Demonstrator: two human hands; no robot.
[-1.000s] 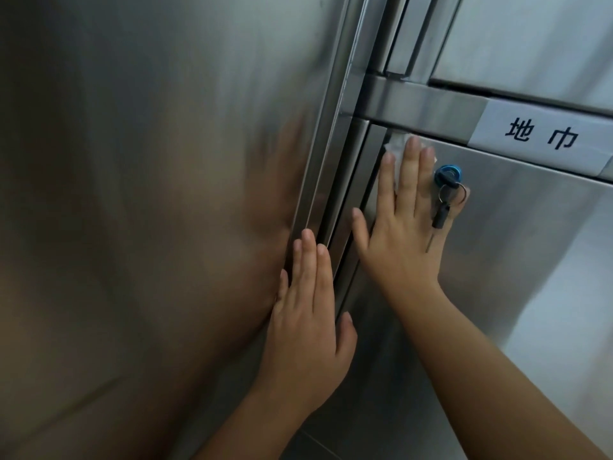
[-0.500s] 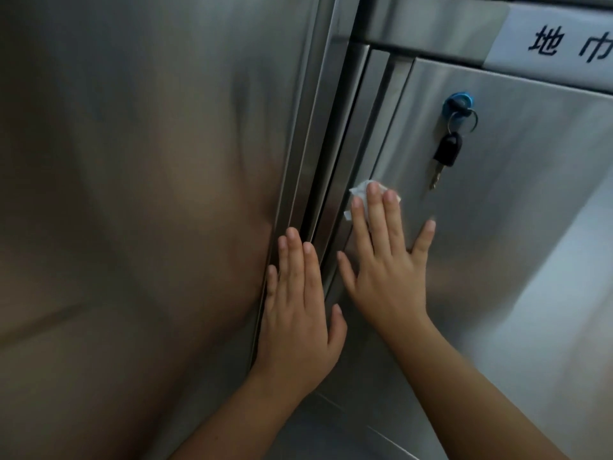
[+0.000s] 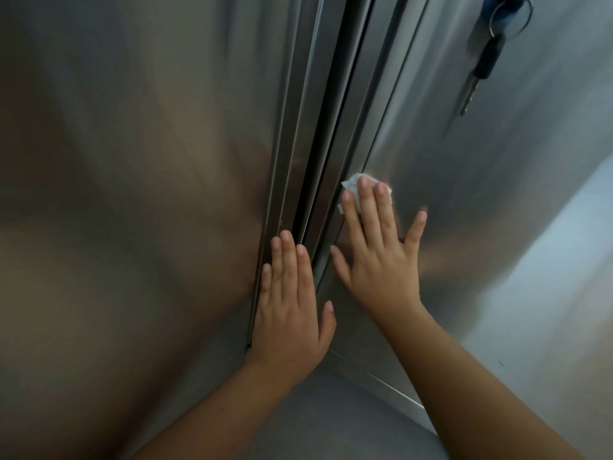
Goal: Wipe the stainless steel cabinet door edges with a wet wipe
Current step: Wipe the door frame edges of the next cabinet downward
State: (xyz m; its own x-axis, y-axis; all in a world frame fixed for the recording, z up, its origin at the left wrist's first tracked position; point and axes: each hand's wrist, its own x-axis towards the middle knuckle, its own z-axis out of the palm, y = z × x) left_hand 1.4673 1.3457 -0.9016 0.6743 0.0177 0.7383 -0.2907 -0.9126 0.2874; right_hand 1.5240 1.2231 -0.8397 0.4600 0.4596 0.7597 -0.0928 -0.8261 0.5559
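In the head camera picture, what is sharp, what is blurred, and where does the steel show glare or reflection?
Head view: the left hand and right hand on the wet wipe are fairly sharp; the key at upper right is smeared by motion blur; the left panel carries a soft brownish reflection; the cabinet door shows a pale glare band at its right.

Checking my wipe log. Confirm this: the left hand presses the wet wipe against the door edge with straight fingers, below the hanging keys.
Wrong hand. The head view shows the right hand presses the wet wipe against the door edge with straight fingers, below the hanging keys. The left hand lies flat on the frame.
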